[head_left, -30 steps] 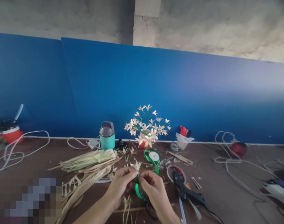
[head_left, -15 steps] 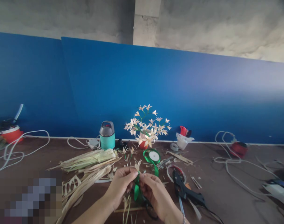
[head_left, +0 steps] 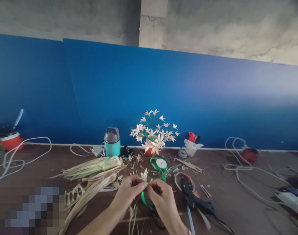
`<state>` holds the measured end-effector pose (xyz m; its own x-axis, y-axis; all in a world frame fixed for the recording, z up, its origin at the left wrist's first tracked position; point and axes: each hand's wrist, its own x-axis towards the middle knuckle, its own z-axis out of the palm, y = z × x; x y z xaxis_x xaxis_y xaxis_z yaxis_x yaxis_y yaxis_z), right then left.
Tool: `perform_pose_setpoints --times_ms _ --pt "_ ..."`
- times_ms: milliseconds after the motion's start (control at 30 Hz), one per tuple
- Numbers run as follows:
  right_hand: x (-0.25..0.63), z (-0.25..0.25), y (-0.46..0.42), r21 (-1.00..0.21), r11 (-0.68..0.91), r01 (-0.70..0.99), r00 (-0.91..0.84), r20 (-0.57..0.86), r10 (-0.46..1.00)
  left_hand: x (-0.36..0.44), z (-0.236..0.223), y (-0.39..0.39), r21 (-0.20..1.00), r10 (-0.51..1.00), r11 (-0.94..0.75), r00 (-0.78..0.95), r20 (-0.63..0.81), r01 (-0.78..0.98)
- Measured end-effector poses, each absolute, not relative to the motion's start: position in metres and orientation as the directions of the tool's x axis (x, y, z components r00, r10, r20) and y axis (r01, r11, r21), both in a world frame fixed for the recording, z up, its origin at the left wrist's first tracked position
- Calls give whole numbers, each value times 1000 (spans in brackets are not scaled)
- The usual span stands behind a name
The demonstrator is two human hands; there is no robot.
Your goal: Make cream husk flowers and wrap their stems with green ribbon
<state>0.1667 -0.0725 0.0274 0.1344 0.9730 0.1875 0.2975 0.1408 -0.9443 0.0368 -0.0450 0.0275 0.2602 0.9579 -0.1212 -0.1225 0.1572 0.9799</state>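
Observation:
My left hand (head_left: 129,193) pinches the base of a small pale flower (head_left: 144,175), which looks made of dried husk and points upward. Close against it, my right hand (head_left: 163,195) is closed at the fingertips on a green ribbon (head_left: 144,198); the exact grip is hidden by the fingers. The ribbon hangs in a loop below the two hands. Just beyond them lies the ribbon spool (head_left: 161,163) with a white centre. Under my hands, a loose flower with pale stems (head_left: 132,213) rests on the table.
Dried husk bundles (head_left: 97,168) lie at left. A black glue gun (head_left: 196,199) with a cord is at right, beside a tape roll (head_left: 184,181). Behind stand a potted flower arrangement (head_left: 158,140), a teal container (head_left: 112,147) and a white cup (head_left: 191,148).
My fingertips have shifted slightly around the flower's base. The right hand has rotated and its wrist sits lower. The flower shows a little more clearly, and the ribbon loop has narrowed.

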Motion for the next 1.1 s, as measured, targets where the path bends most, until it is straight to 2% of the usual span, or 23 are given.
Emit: perform_pose_setpoints --times_ms 200,333,433,600,733,933,1100 --pt "170 27 -74 -804 316 503 44 389 920 36 29 -45 987 962 135 250 -109 -88" --pt "174 29 -73 -770 347 536 -17 401 916 35 33 -45 990 965 120 245 -98 -77" --pt "175 29 -73 -797 329 506 -22 369 929 35 34 -46 991 970 109 228 -90 -71" --pt "173 27 -71 -899 211 384 31 241 970 34 34 -46 994 974 86 217 -71 -61" --pt "170 28 -69 -980 121 160 67 133 989 34 32 -45 995 970 64 239 -43 -79" --pt "167 27 -68 -990 -21 -142 29 -26 999 34 36 -46 989 975 74 219 -45 -129" --pt "169 24 -68 -992 -38 -116 -37 -34 999 33 37 -46 973 983 115 167 -82 -198"
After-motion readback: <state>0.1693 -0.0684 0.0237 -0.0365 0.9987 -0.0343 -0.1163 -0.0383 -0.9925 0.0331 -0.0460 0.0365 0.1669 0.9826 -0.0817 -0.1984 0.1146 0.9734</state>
